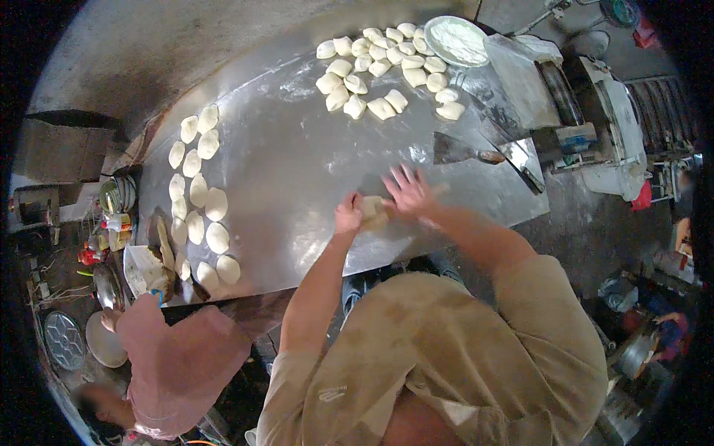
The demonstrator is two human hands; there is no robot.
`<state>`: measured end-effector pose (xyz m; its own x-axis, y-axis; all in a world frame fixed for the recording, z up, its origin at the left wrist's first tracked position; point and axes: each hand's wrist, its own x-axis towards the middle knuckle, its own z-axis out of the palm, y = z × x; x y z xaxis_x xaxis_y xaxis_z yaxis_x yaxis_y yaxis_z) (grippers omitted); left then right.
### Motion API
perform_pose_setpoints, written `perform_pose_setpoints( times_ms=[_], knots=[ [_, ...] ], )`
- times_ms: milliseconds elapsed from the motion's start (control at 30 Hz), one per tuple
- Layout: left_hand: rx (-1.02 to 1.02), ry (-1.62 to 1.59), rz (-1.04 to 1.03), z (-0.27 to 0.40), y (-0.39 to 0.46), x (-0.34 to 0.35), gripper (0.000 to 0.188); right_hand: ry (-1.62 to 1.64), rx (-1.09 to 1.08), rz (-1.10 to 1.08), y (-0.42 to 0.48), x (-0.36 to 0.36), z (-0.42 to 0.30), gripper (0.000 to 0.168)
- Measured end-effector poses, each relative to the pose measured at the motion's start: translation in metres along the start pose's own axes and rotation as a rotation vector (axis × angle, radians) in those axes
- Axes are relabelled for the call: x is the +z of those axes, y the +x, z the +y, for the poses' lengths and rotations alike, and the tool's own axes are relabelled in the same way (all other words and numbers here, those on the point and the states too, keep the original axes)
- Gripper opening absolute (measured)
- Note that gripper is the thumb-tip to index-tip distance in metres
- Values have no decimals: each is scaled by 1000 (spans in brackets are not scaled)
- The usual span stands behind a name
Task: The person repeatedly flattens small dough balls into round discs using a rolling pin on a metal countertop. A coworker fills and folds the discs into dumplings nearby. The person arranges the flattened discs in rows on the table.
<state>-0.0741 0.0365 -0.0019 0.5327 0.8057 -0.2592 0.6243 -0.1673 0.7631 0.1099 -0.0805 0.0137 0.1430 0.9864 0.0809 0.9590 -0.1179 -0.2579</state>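
On the metal worktable (pixel 279 173), a flattened piece of dough (pixel 374 212) lies between my two hands. The fingers of my left hand (pixel 349 214) are curled at the dough's left edge and hold it. My right hand (pixel 410 192) is at the dough's right side, palm down with fingers spread, blurred by motion. A pale blurred shape, perhaps a rolling pin (pixel 441 189), shows beside and partly under the right palm. Several plump dough pieces (pixel 381 108) lie at the far side. Flat dough rounds (pixel 216 204) stand in rows along the left end.
A bowl of flour (pixel 456 40) stands at the far right corner. A dough scraper (pixel 454 149) and a knife (pixel 524 167) lie on the right. A co-worker (pixel 173 362) is at the left end, near a white container (pixel 146 270). The table's front edge runs close before me.
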Motion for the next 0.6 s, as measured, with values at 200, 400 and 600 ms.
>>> perform_pose_setpoints(
  times_ms=[200, 400, 600],
  knots=[
    [-44, 58, -178, 49, 18, 2, 27, -12, -120, -86, -12, 4, 6, 54],
    [-103, -153, -53, -23, 16, -4, 25, -65, 21, -122, -41, -14, -6, 62],
    [-34, 196, -175, 61, 23, -8, 30, 62, -63, -3, 46, 19, 27, 60]
  ],
)
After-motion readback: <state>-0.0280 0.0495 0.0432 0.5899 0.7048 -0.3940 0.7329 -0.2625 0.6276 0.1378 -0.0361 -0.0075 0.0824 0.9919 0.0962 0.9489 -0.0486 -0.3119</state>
